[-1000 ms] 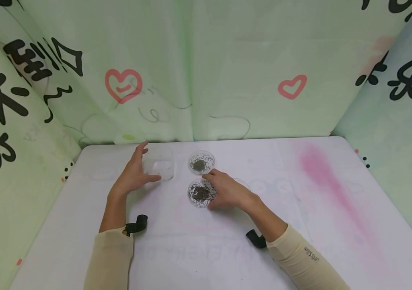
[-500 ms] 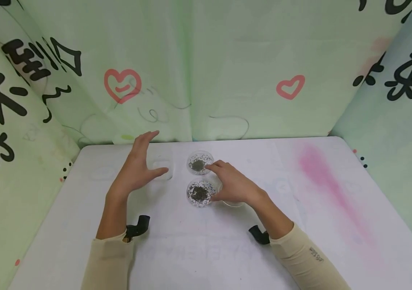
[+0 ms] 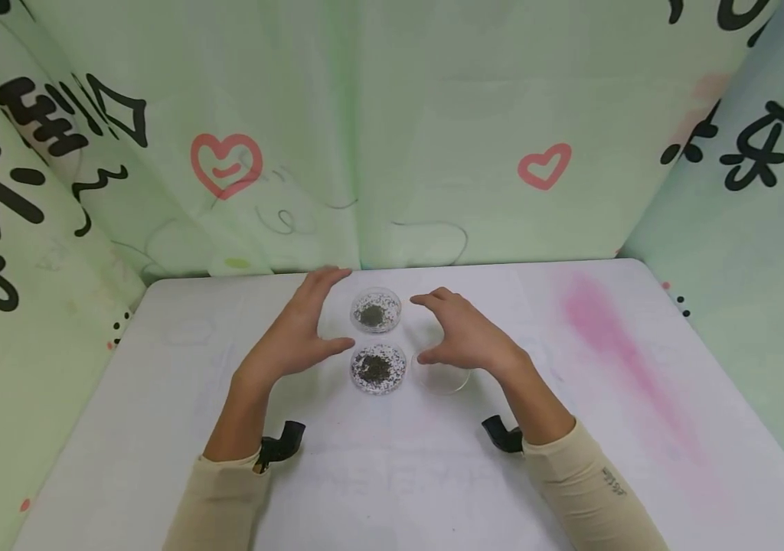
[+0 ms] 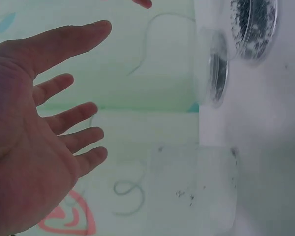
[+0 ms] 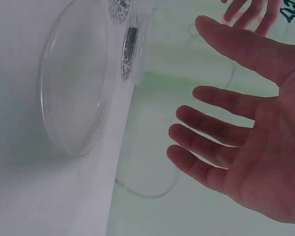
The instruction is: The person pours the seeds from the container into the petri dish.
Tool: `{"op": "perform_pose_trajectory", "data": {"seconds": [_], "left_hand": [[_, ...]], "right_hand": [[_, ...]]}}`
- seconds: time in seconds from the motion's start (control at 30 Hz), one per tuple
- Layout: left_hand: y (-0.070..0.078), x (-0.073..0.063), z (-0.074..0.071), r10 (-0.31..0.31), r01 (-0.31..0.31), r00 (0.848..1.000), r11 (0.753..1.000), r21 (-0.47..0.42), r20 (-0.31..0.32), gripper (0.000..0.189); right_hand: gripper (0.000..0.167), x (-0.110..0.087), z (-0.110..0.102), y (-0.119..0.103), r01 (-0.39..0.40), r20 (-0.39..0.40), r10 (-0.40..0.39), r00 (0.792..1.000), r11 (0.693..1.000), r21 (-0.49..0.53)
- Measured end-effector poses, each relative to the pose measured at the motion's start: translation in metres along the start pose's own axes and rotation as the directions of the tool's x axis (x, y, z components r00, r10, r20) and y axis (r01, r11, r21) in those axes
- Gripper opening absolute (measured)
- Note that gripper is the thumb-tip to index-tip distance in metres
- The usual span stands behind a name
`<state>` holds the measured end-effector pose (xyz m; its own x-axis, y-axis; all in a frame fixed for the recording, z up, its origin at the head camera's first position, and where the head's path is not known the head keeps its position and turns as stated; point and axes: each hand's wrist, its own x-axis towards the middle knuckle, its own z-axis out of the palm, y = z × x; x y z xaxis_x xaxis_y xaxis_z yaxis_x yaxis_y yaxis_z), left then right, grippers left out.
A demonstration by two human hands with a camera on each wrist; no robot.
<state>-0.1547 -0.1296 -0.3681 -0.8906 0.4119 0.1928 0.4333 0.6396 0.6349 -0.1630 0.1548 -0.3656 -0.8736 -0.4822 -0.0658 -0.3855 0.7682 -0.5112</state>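
My left hand [image 3: 295, 329] is held over the left side of the dishes, thumb and fingers spread, holding nothing. To the right, my right hand [image 3: 468, 333] hovers with its fingers apart, also holding nothing. Between them a far petri dish [image 3: 375, 310] and a near petri dish [image 3: 378, 369] stand one behind the other, each with dark grains heaped in the middle and specks around. A clear round dish [image 5: 73, 88] lies beside the near one, partly under my right hand in the head view. The left wrist view shows a clear plastic box [image 4: 191, 191] with a few dark specks.
The white-topped table [image 3: 392, 474] carries a pink stain [image 3: 612, 344] on its right. A green curtain [image 3: 433, 115] with red hearts and black writing hangs along the back and both sides.
My left hand has left the clear box and moved right towards the petri dishes. My right hand has let go of the near petri dish and drawn back to the right.
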Motion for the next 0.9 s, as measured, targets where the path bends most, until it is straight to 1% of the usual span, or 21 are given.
{"op": "perform_pose_trajectory", "data": {"seconds": [0.13, 0.2, 0.37, 0.5, 0.63, 0.8, 0.9], "left_hand": [[0.005, 0.002, 0.011, 0.01, -0.01, 0.997, 1.0, -0.005, 0.076, 0.099], [0.006, 0.003, 0.017, 0.0, 0.0, 0.992, 1.0, -0.007, 0.123, 0.098], [0.008, 0.003, 0.029, -0.046, 0.04, 0.972, 0.999, 0.029, 0.232, 0.095], [0.012, 0.003, 0.037, -0.1, 0.085, 0.949, 0.994, 0.062, 0.3, 0.097], [0.015, 0.004, 0.044, -0.146, 0.122, 0.928, 0.988, 0.09, 0.344, 0.098], [0.018, 0.006, 0.051, -0.182, 0.138, 0.914, 0.98, 0.145, 0.363, 0.1], [0.018, 0.007, 0.056, -0.194, 0.135, 0.912, 0.974, 0.181, 0.362, 0.1]], "right_hand": [[0.083, 0.0, -0.002, 0.003, -0.029, 0.04, 0.029, 0.999, 0.999, -0.021], [0.08, 0.0, -0.001, 0.004, -0.038, 0.071, 0.041, 0.997, 0.999, -0.038], [0.074, 0.002, 0.006, 0.005, -0.068, 0.147, 0.08, 0.986, 0.994, -0.085], [0.072, 0.003, 0.01, 0.006, -0.091, 0.18, 0.113, 0.977, 0.988, -0.125], [0.073, 0.004, 0.014, 0.006, -0.113, 0.2, 0.144, 0.969, 0.981, -0.159], [0.076, 0.003, 0.018, 0.003, -0.129, 0.212, 0.169, 0.962, 0.973, -0.191], [0.078, 0.004, 0.021, 0.001, -0.134, 0.211, 0.179, 0.961, 0.968, -0.21]]}}
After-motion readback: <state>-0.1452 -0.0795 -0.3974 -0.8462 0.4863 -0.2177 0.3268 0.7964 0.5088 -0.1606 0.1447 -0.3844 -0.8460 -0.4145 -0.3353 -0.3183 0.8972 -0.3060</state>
